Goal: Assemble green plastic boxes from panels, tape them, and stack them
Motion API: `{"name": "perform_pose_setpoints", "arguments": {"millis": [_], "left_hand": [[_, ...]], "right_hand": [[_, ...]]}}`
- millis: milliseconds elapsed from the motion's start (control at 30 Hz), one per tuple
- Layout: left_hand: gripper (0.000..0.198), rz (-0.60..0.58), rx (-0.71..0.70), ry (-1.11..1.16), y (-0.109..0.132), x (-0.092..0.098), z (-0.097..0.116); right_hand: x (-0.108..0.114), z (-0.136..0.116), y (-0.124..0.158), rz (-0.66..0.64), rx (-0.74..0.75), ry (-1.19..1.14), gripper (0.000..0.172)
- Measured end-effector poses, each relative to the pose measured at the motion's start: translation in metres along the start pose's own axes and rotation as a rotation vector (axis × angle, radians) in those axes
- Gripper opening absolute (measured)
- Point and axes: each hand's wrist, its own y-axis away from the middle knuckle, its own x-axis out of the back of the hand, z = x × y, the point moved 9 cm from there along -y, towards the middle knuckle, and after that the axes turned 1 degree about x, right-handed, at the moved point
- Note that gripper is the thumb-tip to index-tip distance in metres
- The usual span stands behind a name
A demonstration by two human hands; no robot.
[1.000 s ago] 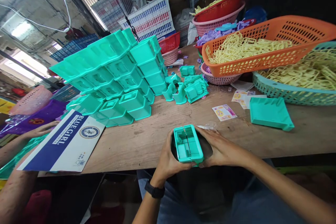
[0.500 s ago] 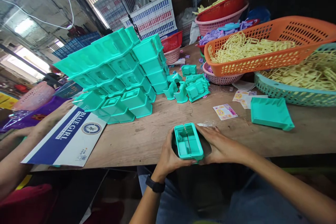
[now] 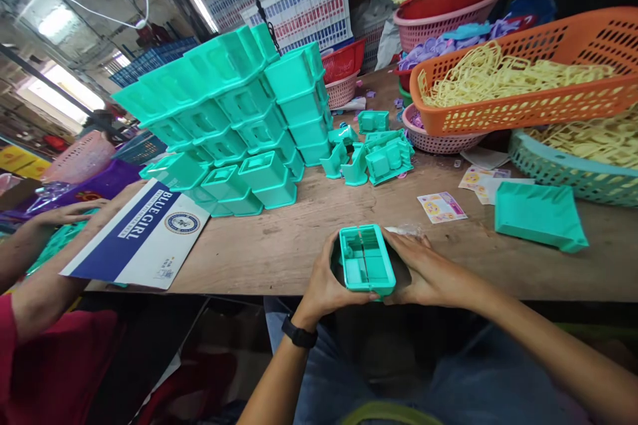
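Observation:
Between my two hands is a green plastic box (image 3: 383,265), its open top facing me and a seam running down its middle. My left hand (image 3: 321,282), with a black band at the wrist, grips its left side, thumb along the near edge. My right hand (image 3: 423,272) holds the right side, some of its fingers hidden behind the box. Beyond lie several loose green plastic parts (image 3: 389,159). A green tray-like part (image 3: 538,212) rests to the right, near printed cards (image 3: 441,207).
At the left, green boxes (image 3: 249,106) are stacked high beside a white and blue cardboard sheet (image 3: 144,232). Another person's arm (image 3: 74,279) reaches in there. An orange basket (image 3: 518,116) of yellow pieces overhangs a pale green basket (image 3: 558,172) at the right.
The view has shifted, so the table things sit higher in the picture. Both my hands still hold the green box. More of the other person's hand and green pieces shows at left.

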Motion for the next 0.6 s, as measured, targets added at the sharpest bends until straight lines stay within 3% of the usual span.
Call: {"name": "perform_pose_setpoints", "arguments": {"millis": [400,600], "left_hand": [[0.116,-0.043,-0.017,-0.022,-0.003,0.0,0.009],[0.112,-0.051,-0.056,-0.054,-0.004,-0.002,0.014]], "right_hand": [[0.012,-0.012,0.002,0.051,0.115,0.086,0.135],[0.007,-0.006,0.005,0.048,0.064,0.076,0.13]]}}
